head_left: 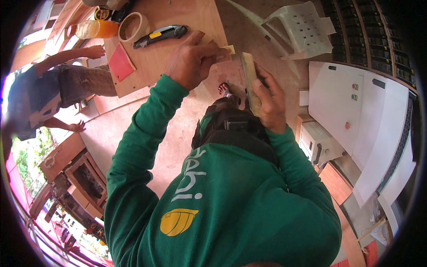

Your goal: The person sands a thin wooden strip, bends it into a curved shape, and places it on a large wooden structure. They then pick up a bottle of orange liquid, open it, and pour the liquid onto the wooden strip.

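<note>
My left hand (193, 62) is raised beside the near right corner of the wooden table. Its fingers pinch a small pale yellow piece (230, 50), whose material I cannot make out. Opposite it, my right hand (270, 100) grips a long flat wooden strip (250, 84), tan on its face with a darker edge, held upright. A small gap separates the two pieces. Close behind my left hand, a utility knife (161, 35) with a black and yellow handle lies on the table, next to a roll of tape (143, 27).
On the table (195, 15) are a bottle of orange liquid (104, 29) and a red sheet (121, 62). Another person (49, 89) is at the left. A white plastic chair (299, 29) stands at the far right, near a white machine cabinet (351, 107) with buttons.
</note>
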Motion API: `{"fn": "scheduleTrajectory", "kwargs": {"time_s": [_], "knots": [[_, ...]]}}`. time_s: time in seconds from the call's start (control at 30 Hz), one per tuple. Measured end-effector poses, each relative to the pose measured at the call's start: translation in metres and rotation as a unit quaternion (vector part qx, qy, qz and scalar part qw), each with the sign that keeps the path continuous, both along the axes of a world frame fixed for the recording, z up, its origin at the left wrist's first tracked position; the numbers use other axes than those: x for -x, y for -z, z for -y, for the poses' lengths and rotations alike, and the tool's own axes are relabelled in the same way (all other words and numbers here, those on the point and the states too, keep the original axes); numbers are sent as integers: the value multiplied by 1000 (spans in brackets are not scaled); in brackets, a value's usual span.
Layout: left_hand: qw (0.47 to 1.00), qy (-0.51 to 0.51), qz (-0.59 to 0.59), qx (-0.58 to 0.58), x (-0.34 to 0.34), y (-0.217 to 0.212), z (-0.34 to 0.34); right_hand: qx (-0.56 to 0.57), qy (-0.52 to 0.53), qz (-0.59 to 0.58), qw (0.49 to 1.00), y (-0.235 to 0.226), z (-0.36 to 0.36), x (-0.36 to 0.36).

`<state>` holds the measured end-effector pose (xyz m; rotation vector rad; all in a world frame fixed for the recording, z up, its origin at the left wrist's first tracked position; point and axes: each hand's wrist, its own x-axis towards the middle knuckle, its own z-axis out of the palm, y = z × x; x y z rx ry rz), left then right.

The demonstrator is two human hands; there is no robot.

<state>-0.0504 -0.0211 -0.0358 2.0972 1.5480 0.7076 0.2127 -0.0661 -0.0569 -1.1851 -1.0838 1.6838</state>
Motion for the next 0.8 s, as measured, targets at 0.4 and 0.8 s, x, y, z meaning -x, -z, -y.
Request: {"fn": "scheduleTrajectory", "kwargs": {"time_s": [0.4, 0.8], "knots": [[999, -23, -22, 14, -6, -8, 2, -114, 34, 8, 993, 19, -97, 67], [999, -42, -17, 9, -5, -3, 4, -90, 6, 61, 994, 6, -35, 24]]}}
